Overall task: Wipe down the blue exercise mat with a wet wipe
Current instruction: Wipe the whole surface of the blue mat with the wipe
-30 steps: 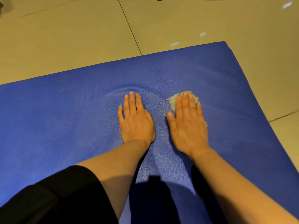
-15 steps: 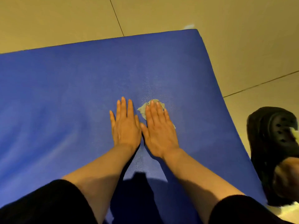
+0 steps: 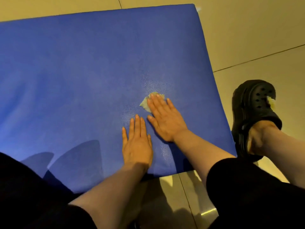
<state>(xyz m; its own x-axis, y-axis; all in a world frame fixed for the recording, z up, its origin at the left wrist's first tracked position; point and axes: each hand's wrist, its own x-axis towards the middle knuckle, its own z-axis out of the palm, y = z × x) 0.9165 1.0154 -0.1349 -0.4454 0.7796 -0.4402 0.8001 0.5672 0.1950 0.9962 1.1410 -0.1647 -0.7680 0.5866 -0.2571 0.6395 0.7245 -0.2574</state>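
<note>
The blue exercise mat point(image 3: 74, 71) lies flat on the tiled floor and fills most of the head view. My right hand point(image 3: 165, 118) lies flat with straight fingers and presses a crumpled pale wet wipe point(image 3: 146, 103) onto the mat near its right side. Only the wipe's left and far edges show past the fingers. My left hand point(image 3: 137, 142) rests flat on the mat just below and to the left of the right hand, holding nothing.
Beige floor tiles point(image 3: 255, 30) surround the mat. A foot in a black clog point(image 3: 252, 116) stands on the floor just beyond the mat's right edge. My dark-clothed legs point(image 3: 257, 192) fill the lower corners. The mat's near edge ends just behind my hands.
The view has swung left and down, bringing the mat's near edge and the clog into sight. My right hand has slid the wipe farther ahead of the left hand.
</note>
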